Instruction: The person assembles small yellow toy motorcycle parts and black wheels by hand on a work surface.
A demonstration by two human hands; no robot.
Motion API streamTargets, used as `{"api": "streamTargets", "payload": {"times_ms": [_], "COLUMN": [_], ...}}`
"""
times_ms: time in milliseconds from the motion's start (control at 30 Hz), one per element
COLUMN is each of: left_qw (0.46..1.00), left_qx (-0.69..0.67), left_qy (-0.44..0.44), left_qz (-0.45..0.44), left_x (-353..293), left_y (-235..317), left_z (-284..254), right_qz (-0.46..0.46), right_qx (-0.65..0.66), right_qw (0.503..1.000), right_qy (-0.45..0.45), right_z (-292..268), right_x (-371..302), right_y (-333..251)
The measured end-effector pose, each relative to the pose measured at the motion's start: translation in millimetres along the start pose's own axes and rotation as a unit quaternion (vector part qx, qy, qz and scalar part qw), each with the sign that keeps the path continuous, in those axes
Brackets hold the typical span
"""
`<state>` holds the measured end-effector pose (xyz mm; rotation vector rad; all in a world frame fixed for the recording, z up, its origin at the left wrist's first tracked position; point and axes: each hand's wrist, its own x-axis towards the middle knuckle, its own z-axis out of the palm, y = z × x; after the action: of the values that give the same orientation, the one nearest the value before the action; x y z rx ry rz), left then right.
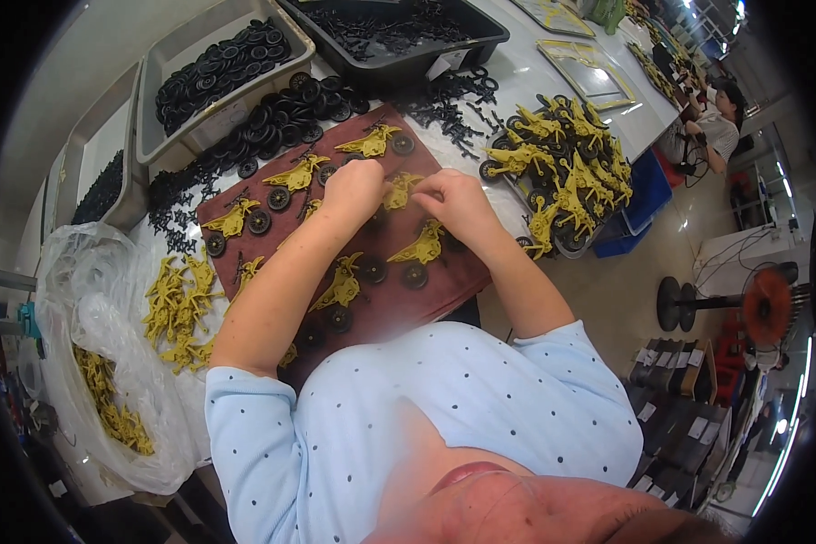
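Observation:
A yellow toy motorcycle body lies between my two hands on a dark red cloth. My left hand has its fingertips closed at the body's left side. From the right, my right hand pinches at the body's other end; whatever small part is in that pinch is hidden by the fingers. Other yellow motorcycle bodies with black wheels lie about the cloth, among them one at the upper edge, one below my right hand and one near my chest.
Finished-looking yellow motorcycles are heaped at the right. Black wheels fill a grey bin and spill beside it. A black bin holds small black parts. Loose yellow bodies lie left, beside a plastic bag. Another person sits far right.

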<state>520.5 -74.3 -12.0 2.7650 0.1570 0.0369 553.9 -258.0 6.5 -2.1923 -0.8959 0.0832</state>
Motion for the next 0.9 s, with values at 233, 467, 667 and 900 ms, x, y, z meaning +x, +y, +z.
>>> {"api": "streamTargets", "payload": {"times_ms": [233, 467, 667, 900], "left_qw": [0.998, 0.997, 0.997, 0.997], "left_qx": [-0.035, -0.056, -0.078, -0.073], "left_qy": [0.041, 0.044, 0.02, -0.013], "left_qz": [-0.018, -0.011, -0.013, -0.014], "left_x": [-6.0, -4.1, -2.4, 0.6], "left_y": [0.0, -3.5, -5.5, -6.3], "left_z": [6.8, 9.3, 3.9, 4.4], "right_qz": [-0.03, -0.052, -0.067, -0.038], "right_qx": [-0.13, -0.162, -0.164, -0.201], "right_qw": [0.991, 0.985, 0.983, 0.976], "right_qy": [-0.034, -0.033, -0.053, -0.066], "right_z": [13.0, 22.7, 25.6, 33.0], "right_x": [0.3, 4.0, 3.7, 5.6], "right_y": [5.0, 8.6, 6.2, 0.5]}}
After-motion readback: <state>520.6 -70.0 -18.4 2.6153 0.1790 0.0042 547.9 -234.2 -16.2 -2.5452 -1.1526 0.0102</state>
